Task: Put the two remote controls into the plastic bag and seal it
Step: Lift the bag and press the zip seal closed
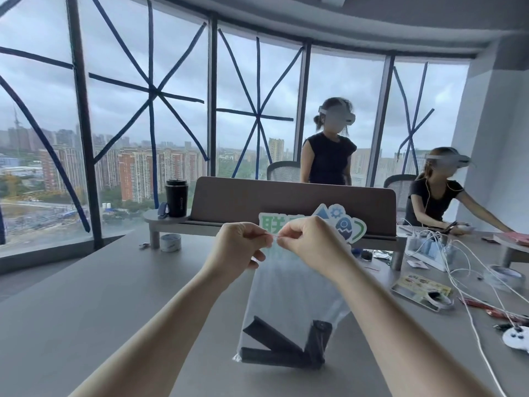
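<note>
A clear plastic bag (289,290) hangs upright above the grey table (100,296), its bottom near the tabletop. Dark remote controls (274,349) lie crossed at the bottom of the bag, one more (319,339) leaning upright at the right side. My left hand (240,245) and my right hand (307,242) pinch the bag's top edge side by side, fingertips almost touching. The top strip is mostly hidden by my fingers.
A brown desk divider (286,199) with a green-and-white sign (346,224) stands behind the bag. A black tumbler (176,197) and tape roll (170,242) sit at left. Cables, a charging station (429,249), tape and a white controller (518,338) clutter the right. Two people are across the table.
</note>
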The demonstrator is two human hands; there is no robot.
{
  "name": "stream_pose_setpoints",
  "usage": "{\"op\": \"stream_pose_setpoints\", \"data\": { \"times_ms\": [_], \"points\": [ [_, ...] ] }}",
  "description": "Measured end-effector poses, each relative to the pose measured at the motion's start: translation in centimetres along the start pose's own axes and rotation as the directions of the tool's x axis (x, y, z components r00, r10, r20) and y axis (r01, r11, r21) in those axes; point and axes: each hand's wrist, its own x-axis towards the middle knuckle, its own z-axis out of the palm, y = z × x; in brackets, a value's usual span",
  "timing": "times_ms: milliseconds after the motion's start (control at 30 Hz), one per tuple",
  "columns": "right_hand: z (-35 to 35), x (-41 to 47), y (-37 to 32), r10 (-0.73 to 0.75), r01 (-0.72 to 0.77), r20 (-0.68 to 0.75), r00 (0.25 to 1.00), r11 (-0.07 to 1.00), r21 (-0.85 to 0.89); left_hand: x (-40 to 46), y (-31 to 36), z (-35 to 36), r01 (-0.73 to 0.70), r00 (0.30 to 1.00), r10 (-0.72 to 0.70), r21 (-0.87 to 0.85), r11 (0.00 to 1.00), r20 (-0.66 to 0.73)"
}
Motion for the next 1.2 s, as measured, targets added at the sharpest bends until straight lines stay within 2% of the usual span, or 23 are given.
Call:
{"op": "stream_pose_setpoints", "data": {
  "times_ms": [233,533,700,933,1200],
  "points": [
    [-0.2,0.5,-0.2,-0.022,0.022,0.029,0.999,1.000,0.009,0.5,0.4,0.2,-0.062,0.998,0.064,0.154,0.986,-0.010],
    [0.3,0.3,-0.8,-0.053,0.054,0.028,0.998,0.998,-0.030,0.7,-0.1,0.6,-0.126,0.981,0.165,0.311,0.942,-0.103],
    [0.2,-0.2,-0.4,-0.087,0.081,-0.037,0.996,0.985,-0.151,0.9,-0.8,0.3,-0.124,0.957,0.188,0.276,0.953,-0.220],
    [-0.2,-1.1,1.6,-0.110,0.102,-0.015,0.994,0.958,-0.269,1.6,-2.2,-1.8,-0.097,0.931,0.173,0.239,0.966,-0.320],
    [-1.0,-2.0,2.3,-0.147,0.144,0.013,0.989,0.933,-0.329,2.0,-3.1,-5.1,-0.102,0.898,0.181,0.209,0.972,-0.402]
  ]
}}
